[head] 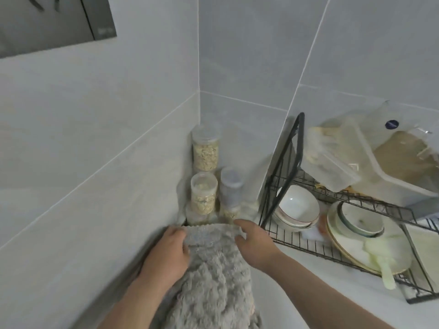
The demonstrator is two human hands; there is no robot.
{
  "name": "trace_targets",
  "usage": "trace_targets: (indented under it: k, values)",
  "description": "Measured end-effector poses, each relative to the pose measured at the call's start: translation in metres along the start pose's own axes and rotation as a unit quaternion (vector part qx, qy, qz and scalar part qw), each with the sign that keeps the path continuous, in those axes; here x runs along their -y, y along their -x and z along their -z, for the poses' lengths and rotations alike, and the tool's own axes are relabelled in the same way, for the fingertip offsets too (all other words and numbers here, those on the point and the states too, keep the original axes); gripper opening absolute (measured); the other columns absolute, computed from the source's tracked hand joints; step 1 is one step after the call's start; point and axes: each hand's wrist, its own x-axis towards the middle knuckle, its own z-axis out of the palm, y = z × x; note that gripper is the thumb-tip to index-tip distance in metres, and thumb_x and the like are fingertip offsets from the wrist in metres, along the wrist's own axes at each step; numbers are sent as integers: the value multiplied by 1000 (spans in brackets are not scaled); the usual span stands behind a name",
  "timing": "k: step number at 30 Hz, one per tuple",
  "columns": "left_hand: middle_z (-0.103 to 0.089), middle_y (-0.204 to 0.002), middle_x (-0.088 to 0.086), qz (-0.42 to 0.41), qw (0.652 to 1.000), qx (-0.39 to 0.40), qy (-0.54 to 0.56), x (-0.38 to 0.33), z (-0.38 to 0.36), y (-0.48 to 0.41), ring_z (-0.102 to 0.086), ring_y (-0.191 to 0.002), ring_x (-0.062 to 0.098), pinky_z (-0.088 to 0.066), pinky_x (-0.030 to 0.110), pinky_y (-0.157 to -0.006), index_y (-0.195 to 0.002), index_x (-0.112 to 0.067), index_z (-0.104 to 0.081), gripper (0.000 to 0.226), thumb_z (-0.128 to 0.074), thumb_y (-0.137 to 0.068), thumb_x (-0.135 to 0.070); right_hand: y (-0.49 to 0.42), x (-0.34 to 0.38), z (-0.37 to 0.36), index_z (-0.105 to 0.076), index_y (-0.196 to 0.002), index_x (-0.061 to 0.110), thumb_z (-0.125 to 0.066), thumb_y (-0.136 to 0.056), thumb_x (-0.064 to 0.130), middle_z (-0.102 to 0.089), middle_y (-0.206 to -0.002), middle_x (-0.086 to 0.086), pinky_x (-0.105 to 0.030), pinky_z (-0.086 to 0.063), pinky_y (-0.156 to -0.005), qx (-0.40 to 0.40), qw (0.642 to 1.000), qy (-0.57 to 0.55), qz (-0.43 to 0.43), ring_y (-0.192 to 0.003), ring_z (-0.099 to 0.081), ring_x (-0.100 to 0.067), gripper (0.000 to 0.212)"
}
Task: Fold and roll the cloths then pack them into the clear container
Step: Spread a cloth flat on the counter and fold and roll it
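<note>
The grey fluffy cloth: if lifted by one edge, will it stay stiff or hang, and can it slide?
Probably floppy: the grey cloth bends softly over at the left hand. Its thick pile suggests it is light and not slippery.

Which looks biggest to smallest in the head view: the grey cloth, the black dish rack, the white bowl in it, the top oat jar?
1. dish rack
2. grey cloth, though it is nearest the camera and cut off by the frame edge
3. white bowl
4. top oat jar, farthest back, so its rank below the bowl is unsure
</note>
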Motion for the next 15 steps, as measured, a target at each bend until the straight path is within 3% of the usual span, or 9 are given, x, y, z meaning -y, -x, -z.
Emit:
trace_targets:
  k: [2,6,9,13,15]
  values:
    - [-45,-135,-2,-20,1000,-15,-8,5,-7,1,-55,-116,17,-44,30,-97,-126,-13,-55,35,-51,-92,-14,-18,-1,-14,-50,-135,29,-44,-96,20,-54,-129,2,-29,-51,-76,15,999,36,27,-97,-61,-19,40]
    - [-42,-130,0,-54,997,-33,-35,5,-7,-2,-61,-100,27,-50,38,-75,-109,-12,-54,25,-48,-85,-9,-42,-9,-33,-51,-130,29,-43,-93,18,-59,-124,-1,-32,-49,-93,33,992,114,45,-107,-60,-22,39]
    - [-44,-133,4,-36,997,-34,-59,5,-8,-9,-60,-105,26,-49,33,-75,-116,-14,-50,35,-49,-84,0,-51,-17,-37,-53,-129,26,-43,-92,14,-60,-120,-5,-32,-50,-91,17,988,143,52,-102,-60,-23,40]
    - [-48,-112,7,-11,990,-36,-136,1,-13,-12,-65,-90,23,-40,27,-62,-114,-13,-47,30,-50,-86,-2,-60,-30,-42,-58,-129,20,-47,-94,17,-56,-117,-8,-32,-51,-88,1,986,155,59,-101,-59,-25,36]
    - [-44,-105,6,-7,986,-61,-154,3,-19,-13,-65,-87,24,-37,26,-59,-110,-12,-49,24,-52,-87,-5,-60,-37,-47,-63,-118,16,-47,-95,19,-54,-109,-6,-33,-51,-83,-22,982,174,75,-97,-59,-26,28]
